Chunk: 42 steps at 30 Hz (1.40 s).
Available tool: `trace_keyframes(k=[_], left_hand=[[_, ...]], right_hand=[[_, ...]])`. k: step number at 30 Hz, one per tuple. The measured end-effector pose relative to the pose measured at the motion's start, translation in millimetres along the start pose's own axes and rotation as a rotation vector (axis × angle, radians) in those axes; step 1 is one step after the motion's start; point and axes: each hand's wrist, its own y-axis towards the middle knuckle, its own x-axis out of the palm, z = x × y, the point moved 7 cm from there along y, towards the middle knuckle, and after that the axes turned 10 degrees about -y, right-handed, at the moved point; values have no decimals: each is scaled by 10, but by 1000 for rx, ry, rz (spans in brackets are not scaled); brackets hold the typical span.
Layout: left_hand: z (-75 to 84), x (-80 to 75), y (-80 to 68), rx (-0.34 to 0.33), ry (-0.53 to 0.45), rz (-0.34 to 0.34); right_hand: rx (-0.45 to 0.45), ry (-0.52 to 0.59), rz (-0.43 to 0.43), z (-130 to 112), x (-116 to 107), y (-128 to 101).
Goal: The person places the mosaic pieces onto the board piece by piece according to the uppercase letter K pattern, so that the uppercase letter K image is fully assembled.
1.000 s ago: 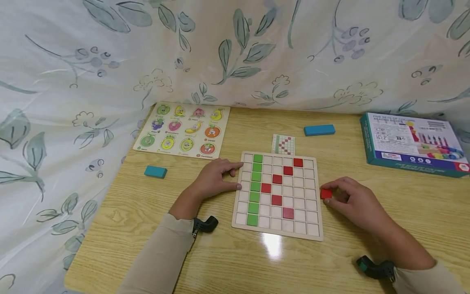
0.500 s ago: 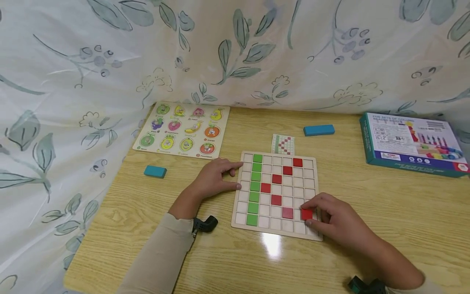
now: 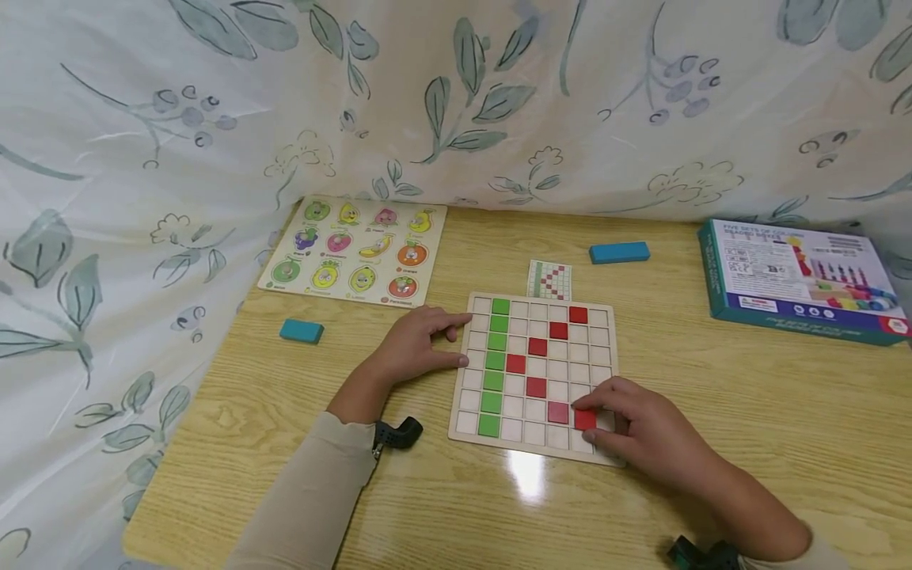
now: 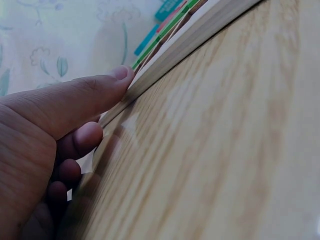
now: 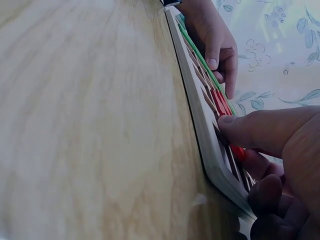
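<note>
A square wooden grid board lies on the table between my hands. A full column of green tiles fills its second column, and several red tiles form an angled line to the right of it. My right hand pinches a red tile between thumb and fingers over the board's lower right part, just right of the lowest set red tile. Whether it sits in a cell cannot be told. My left hand touches the board's left edge with extended thumb and index finger; its other fingers bend.
A small pattern card lies against the board's far edge. Around it are a fruit picture board, one blue block at left, another blue block behind, and a toy box at far right. A patterned curtain hangs behind.
My right hand has carried the red tile from beside the board's right edge leftward and nearer me, onto the lower right cells. My left hand stays at the left edge.
</note>
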Motion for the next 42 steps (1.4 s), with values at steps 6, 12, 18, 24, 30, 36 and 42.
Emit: trace_keyframes(k=[6, 12, 18, 24, 30, 36, 42], left_hand=[[9, -2, 4, 1, 0, 0], [21, -2, 13, 8, 5, 2], [26, 3, 23, -2, 3, -5], [21, 5, 25, -13, -9, -5], [41, 2, 22, 6, -11, -1], [37, 6, 22, -4, -6, -8], [45, -9, -9, 1, -9, 5]], right_hand=[[27, -1, 3, -15, -10, 20], [60, -14, 6, 1, -13, 26], [56, -20, 10, 1, 14, 32], [69, -37, 6, -6, 34, 50], [89, -6, 4, 1, 17, 46], [136, 69, 50, 67, -47, 13], [138, 56, 94, 121, -103, -29]])
